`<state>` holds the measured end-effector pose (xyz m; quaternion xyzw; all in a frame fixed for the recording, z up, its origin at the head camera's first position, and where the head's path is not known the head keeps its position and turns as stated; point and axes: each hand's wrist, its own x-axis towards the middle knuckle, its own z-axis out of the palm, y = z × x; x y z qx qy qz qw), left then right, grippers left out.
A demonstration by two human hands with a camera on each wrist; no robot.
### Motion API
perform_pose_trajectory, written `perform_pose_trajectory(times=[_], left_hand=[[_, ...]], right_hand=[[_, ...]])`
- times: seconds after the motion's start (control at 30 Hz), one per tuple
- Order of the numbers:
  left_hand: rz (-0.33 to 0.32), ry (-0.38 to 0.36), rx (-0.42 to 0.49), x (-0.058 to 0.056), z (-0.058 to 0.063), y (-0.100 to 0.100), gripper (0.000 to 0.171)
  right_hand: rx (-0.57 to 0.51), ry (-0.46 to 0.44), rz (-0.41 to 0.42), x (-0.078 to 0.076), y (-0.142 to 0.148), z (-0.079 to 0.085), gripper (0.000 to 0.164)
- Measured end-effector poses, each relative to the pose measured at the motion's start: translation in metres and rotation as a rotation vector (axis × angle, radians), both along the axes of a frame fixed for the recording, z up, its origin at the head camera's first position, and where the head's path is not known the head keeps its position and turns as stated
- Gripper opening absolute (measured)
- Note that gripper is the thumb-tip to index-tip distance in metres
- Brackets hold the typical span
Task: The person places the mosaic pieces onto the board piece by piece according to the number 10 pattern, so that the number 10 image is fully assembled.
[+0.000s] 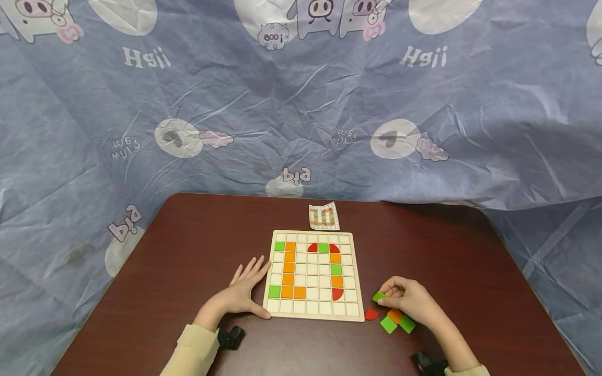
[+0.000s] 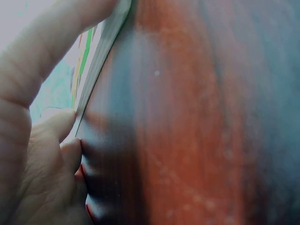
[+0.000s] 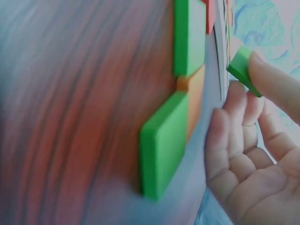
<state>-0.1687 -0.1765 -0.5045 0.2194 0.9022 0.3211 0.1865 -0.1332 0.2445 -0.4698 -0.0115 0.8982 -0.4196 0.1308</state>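
Observation:
A wooden grid board [image 1: 312,310] lies mid-table with green, orange and red tiles set in some of its squares. My left hand [image 1: 240,292] rests along the board's left edge, fingers spread, its thumb at the lower left corner. To the right of the board, my right hand [image 1: 414,300] pinches a green square tile [image 3: 241,65] between thumb and fingers, raised off the table in the right wrist view. Beneath that hand lie two green tiles [image 1: 389,324] and an orange tile [image 1: 395,315]. A red quarter-round tile [image 1: 371,314] sits by the board's lower right corner.
Behind the board lies a small pattern card [image 1: 324,216] printed with a coloured grid. The dark brown table [image 1: 188,250] stretches to both sides. Blue patterned cloth [image 1: 291,104] hangs behind its far edge.

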Motion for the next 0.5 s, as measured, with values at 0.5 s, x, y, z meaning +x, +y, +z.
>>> perform_pose_trajectory(times=[0.5], left_hand=[[-0.001, -0.002, -0.009, 0.000, 0.000, 0.000, 0.124]], right_hand=[[-0.179, 0.061, 0.009, -0.017, -0.059, 0.001, 0.020]])
